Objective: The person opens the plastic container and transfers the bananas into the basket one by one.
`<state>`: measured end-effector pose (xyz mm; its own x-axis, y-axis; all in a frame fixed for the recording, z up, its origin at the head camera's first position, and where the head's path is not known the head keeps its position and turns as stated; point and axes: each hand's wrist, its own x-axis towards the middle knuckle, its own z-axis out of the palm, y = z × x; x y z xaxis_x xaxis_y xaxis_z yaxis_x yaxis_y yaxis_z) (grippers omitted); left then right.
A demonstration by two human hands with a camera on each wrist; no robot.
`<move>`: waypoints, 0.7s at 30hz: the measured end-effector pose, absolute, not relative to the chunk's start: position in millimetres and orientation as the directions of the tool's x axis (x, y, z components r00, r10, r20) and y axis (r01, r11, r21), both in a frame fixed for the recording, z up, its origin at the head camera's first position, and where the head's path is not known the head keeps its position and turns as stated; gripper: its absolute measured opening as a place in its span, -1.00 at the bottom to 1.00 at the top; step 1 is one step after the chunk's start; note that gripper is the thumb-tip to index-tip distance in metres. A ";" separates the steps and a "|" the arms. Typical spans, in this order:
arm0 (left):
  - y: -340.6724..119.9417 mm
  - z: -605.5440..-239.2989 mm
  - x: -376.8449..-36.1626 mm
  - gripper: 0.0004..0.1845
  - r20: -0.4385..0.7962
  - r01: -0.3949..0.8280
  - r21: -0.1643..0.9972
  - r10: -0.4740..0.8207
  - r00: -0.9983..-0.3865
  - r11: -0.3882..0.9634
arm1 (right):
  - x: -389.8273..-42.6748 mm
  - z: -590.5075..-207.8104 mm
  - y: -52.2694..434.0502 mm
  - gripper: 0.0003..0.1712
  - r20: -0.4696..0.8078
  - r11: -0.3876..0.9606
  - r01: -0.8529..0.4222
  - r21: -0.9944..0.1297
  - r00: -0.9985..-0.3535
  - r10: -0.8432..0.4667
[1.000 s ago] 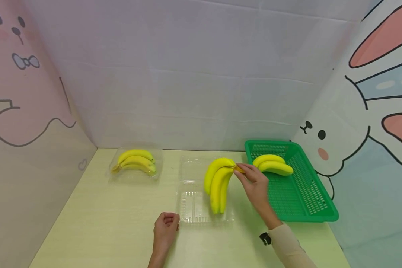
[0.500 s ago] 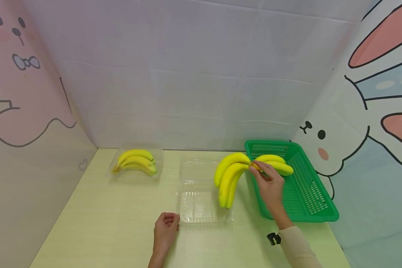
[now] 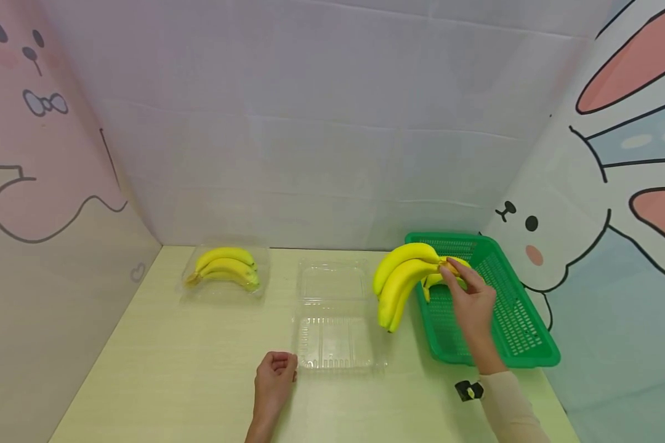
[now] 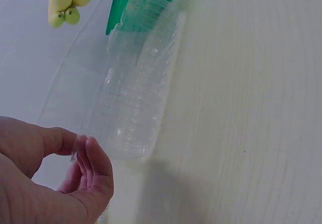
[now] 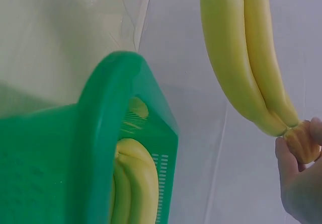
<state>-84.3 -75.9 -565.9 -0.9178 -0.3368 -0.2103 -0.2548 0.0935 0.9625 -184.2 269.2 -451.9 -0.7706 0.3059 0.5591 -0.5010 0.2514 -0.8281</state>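
A person's two hands work at a pale yellow-green table (image 3: 199, 369) boxed in by white and cartoon-rabbit walls. The right hand (image 3: 473, 301) is raised above the table's right side and pinches the stem of a banana bunch (image 3: 400, 280) between thumb and fingertips. The bunch hangs in the air, its fruit curving down and to the left, over the near left rim of a green basket (image 3: 523, 338). In the right wrist view the bunch (image 5: 249, 58) hangs from the pinched stem, and the basket's rim (image 5: 108, 113) lies beside it. Inside the basket lies a second bunch (image 5: 133, 183), mostly hidden behind the hand in the head view. A beige sleeve (image 3: 507, 409) covers the right forearm. The left hand (image 3: 274, 378) rests on the table near its front edge, fingers loosely curled. It lies just beside the near left corner of an open clear tray (image 3: 332, 320), which sits in the middle of the table; whether the fingertips touch the tray's edge cannot be told. In the left wrist view the left hand (image 4: 48, 178) shows curled fingers close to the tray (image 4: 133, 98). Far left on the table, well apart from both hands, a closed box (image 3: 224, 271) holds a third bunch of bananas.
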 end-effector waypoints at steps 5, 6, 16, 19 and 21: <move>-75.6 -564.8 -83.8 -0.84 -0.204 -0.245 0.966 -0.331 -0.921 0.085 | -183.2 -448.0 279.7 -0.70 0.466 0.209 -0.416 -0.885 -0.804 0.371; -75.5 -564.7 -83.6 -0.84 -0.204 -0.244 0.966 -0.331 -0.921 0.086 | -182.8 -447.3 281.8 -0.70 0.448 0.200 -0.401 -0.894 -0.808 0.383; -76.9 -566.5 -84.4 -0.85 -0.215 -0.258 0.962 -0.329 -0.920 0.093 | -184.8 -445.4 299.7 -0.64 0.364 0.051 -0.384 -0.922 -0.816 0.449; -77.1 -566.4 -84.6 -0.85 -0.211 -0.254 0.963 -0.327 -0.921 0.093 | -185.9 -445.9 304.9 -0.63 0.350 0.033 -0.380 -0.924 -0.810 0.471; -77.0 -566.4 -84.5 -0.85 -0.214 -0.257 0.962 -0.328 -0.920 0.091 | -186.6 -446.5 308.6 -0.63 0.333 0.007 -0.378 -0.926 -0.805 0.490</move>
